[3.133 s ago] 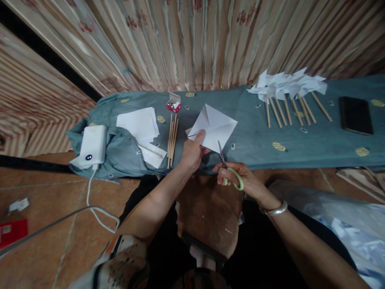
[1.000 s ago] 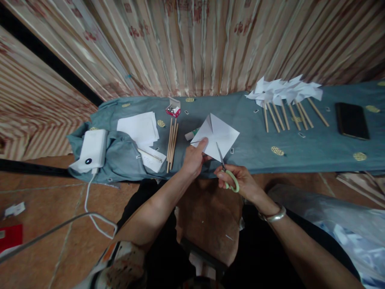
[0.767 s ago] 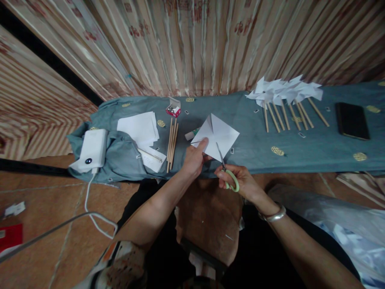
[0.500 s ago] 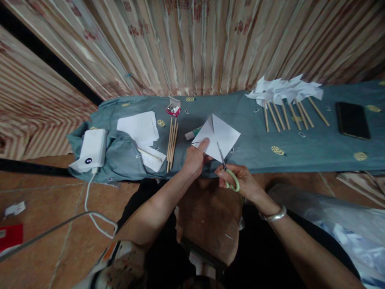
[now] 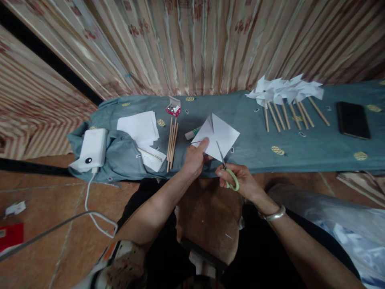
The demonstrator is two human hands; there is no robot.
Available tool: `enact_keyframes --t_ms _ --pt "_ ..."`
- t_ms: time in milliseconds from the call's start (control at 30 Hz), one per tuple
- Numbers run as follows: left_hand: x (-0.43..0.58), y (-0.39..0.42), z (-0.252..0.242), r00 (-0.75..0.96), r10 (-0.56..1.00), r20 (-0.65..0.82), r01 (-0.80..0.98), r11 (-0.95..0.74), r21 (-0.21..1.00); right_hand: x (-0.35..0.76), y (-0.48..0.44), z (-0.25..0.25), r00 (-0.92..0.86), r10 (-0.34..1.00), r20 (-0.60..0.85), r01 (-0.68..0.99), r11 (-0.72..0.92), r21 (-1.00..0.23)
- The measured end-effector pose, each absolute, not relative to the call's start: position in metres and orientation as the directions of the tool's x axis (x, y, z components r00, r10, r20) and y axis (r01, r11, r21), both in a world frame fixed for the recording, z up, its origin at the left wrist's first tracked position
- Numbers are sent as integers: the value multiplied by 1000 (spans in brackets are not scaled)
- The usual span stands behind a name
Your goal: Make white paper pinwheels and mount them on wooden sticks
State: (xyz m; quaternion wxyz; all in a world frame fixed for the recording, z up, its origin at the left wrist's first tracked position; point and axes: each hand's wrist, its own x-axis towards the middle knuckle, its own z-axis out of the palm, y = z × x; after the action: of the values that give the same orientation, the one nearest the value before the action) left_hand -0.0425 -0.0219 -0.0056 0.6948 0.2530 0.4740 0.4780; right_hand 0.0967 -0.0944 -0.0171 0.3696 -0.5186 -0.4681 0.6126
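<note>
1. L hand point(image 5: 195, 160) is pinching white paper sq. point(image 5: 224, 134) over cloth point(image 5: 255, 154), thumb on top.
2. R hand point(image 5: 245, 180) is gripping green-handled scissors point(image 5: 222, 159), blades crossing paper's near edge.
3. Sticks point(image 5: 172, 144) are lying left of paper.

The left hand point(image 5: 194, 159) pinches, thumb point(image 5: 202, 146) uppermost; near it, the right hand point(image 5: 240, 180) curls its fingers point(image 5: 221, 174).

The place looked like a room in a home, shown by pleated beige-and-red fabric curtains point(image 5: 192, 48) hanging behind a long, teal, yellow-patterned cloth cover point(image 5: 325, 154) and by the brown tiled floor point(image 5: 39, 202) below.
</note>
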Motion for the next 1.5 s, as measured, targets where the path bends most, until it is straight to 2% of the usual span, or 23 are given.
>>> enact_keyframes --t_ms 467,700,933,1033,1133,1267,1367,1500 --pt "-43 -18 -9 81 915 -395 -459 386 800 94 -96 -14 -218 940 -263 92 -248 -964" --pt "-54 -8 -5 77 941 -329 -530 318 786 97 -100 -17 -324 891 -319 95 -305 -948" --pt "-64 -2 2 15 933 -359 -559 305 771 115 -101 -14 -368 845 -388 165 -352 -922" --pt "-66 -2 1 23 936 -351 -548 306 779 129 -98 -7 -295 881 -370 157 -337 -928" --pt "-65 -5 -4 57 942 -331 -501 314 807 140 -93 -1 -70 957 -282 100 -275 -956" --pt "-62 -11 -13 119 942 -314 -378 335 863 145 -84 2 171 964 -204 10 -209 -978" --pt "-59 -15 -18 187 936 -298 -301 344 889 144 -79 3 210 958 -195 -6 -198 -980" --pt "-58 -18 -21 246 918 -310 -220 364 905 142 -75 7 212 960 -183 71 -202 -977"
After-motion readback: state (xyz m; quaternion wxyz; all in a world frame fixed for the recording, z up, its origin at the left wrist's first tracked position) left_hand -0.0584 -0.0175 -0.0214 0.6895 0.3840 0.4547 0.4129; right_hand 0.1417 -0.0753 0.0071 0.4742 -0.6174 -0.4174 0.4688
